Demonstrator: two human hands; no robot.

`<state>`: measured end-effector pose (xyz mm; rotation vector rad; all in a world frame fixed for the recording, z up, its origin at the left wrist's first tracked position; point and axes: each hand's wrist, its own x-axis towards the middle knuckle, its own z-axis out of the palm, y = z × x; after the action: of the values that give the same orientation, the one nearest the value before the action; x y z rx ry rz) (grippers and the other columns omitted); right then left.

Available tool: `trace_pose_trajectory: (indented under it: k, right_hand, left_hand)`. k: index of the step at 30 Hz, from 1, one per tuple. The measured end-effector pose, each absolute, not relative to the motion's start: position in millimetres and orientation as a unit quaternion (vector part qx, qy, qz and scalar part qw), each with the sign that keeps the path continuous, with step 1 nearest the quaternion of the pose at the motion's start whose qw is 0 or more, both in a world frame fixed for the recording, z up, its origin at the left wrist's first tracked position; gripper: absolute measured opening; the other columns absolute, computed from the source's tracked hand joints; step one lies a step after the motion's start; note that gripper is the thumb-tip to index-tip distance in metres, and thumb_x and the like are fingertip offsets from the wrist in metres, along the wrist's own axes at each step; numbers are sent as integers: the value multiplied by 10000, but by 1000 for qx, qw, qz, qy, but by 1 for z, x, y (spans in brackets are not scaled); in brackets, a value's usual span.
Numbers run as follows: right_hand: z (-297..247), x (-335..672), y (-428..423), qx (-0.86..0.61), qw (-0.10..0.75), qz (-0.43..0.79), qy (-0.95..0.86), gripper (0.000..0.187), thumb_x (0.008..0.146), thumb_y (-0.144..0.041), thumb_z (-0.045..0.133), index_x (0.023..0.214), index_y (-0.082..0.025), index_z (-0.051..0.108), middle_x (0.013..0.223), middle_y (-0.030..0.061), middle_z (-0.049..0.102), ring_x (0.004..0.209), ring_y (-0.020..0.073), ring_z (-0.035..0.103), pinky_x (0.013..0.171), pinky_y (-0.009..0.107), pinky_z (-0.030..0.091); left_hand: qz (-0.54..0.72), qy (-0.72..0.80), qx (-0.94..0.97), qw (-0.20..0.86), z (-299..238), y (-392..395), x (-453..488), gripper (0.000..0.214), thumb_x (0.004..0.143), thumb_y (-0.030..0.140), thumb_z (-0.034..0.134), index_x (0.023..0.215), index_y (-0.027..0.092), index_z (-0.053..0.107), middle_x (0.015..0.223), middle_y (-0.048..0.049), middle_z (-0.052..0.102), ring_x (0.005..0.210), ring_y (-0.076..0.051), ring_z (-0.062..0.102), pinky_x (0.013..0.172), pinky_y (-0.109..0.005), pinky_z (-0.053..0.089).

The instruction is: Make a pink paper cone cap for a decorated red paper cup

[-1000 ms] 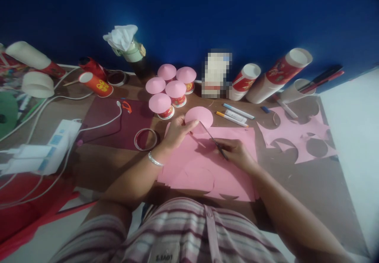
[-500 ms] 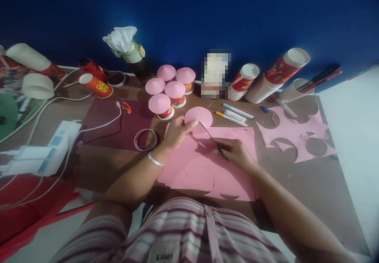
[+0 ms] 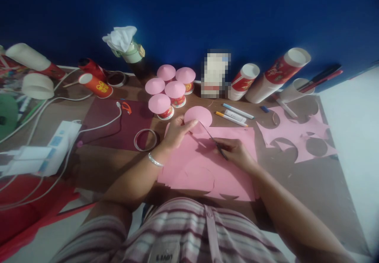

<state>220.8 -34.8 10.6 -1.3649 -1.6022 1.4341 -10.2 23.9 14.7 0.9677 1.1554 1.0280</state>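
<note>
My left hand (image 3: 180, 132) pinches the lower left edge of a round pink paper disc (image 3: 199, 115), thumb on top. In my right hand (image 3: 237, 152) is a pair of dark-handled scissors (image 3: 219, 148), its blades pointing up and left to the disc's lower edge. Whether the blades are in the paper I cannot tell. Both hands are over a stack of pink paper sheets (image 3: 204, 168). Behind the disc, to the left, stand several small red cups with pink paper cone tops (image 3: 175, 90).
Markers (image 3: 238, 111) lie right of the disc. Pink paper scraps with round holes (image 3: 291, 131) spread on the right. Paper cups (image 3: 244, 81) stand along the blue wall. A tape roll (image 3: 145, 140) sits beside my left wrist; a white power strip (image 3: 60, 146) with cables lies at left.
Almost nothing differs. The paper disc has shifted very slightly to the left, with both hands nearly still.
</note>
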Motion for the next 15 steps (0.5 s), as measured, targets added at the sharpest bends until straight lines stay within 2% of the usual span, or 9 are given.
trace_pose_trajectory:
  k: [4, 10, 15]
  right_hand:
    - [13, 220, -35, -510, 294, 542, -600, 428, 814, -354, 700, 1195, -174, 775, 1053, 67, 809, 867, 241, 757, 715, 303, 616]
    - [10, 221, -35, -507, 300, 536, -604, 406, 817, -293, 672, 1197, -193, 776, 1056, 60, 810, 900, 241, 760, 750, 308, 622]
    - [8, 221, -35, -508, 298, 541, -600, 404, 828, -332, 684, 1193, -187, 778, 1044, 66, 810, 862, 235, 756, 714, 302, 617]
  left_hand:
    - [433, 478, 434, 628, 14, 24, -11, 390, 734, 504, 799, 812, 136, 694, 701, -31, 663, 632, -132, 595, 570, -234, 449]
    - [419, 454, 431, 658, 14, 25, -12, 343, 775, 459, 777, 845, 135, 689, 740, -30, 662, 659, -126, 587, 605, -231, 466]
    - [418, 453, 443, 651, 12, 25, -12, 326, 817, 454, 742, 838, 135, 679, 730, -24, 642, 659, -120, 576, 600, -223, 457]
